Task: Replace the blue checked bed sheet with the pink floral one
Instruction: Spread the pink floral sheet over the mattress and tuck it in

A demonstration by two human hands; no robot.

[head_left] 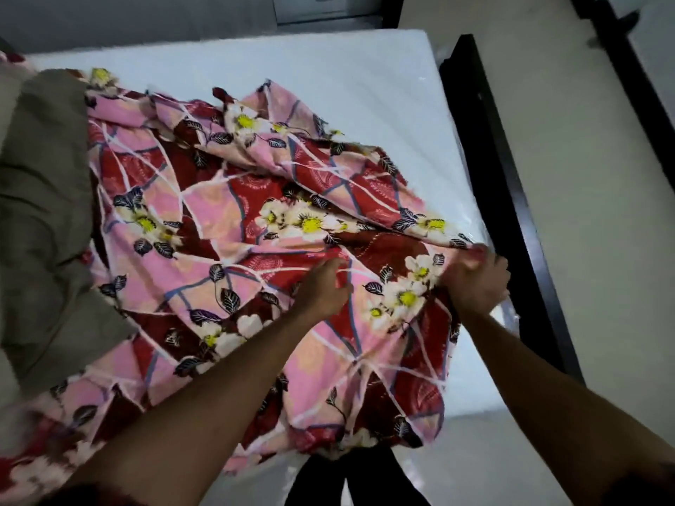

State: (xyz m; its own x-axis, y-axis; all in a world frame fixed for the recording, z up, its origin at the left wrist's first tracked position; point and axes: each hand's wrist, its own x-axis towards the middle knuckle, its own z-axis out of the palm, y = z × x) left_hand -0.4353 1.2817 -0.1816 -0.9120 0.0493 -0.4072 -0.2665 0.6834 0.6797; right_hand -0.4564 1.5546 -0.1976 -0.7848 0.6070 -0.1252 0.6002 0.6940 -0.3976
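Your right hand [475,283] is gripping the pink floral sheet [204,213] by the mattress [328,67] edge. Your left hand [323,286] is pinching its middle.

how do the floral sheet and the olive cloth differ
The pink floral sheet is patterned, the olive cloth plain. The sheet spreads over the mattress; the cloth is heaped at left. The left hand and right hand grip the sheet, not the cloth. Both are rumpled.

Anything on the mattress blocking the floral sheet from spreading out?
Yes: a grey-green blanket lies bunched on the left of the mattress, against the left edge of the sheet. The far and right parts look bare. The left hand and right hand already grip the sheet.
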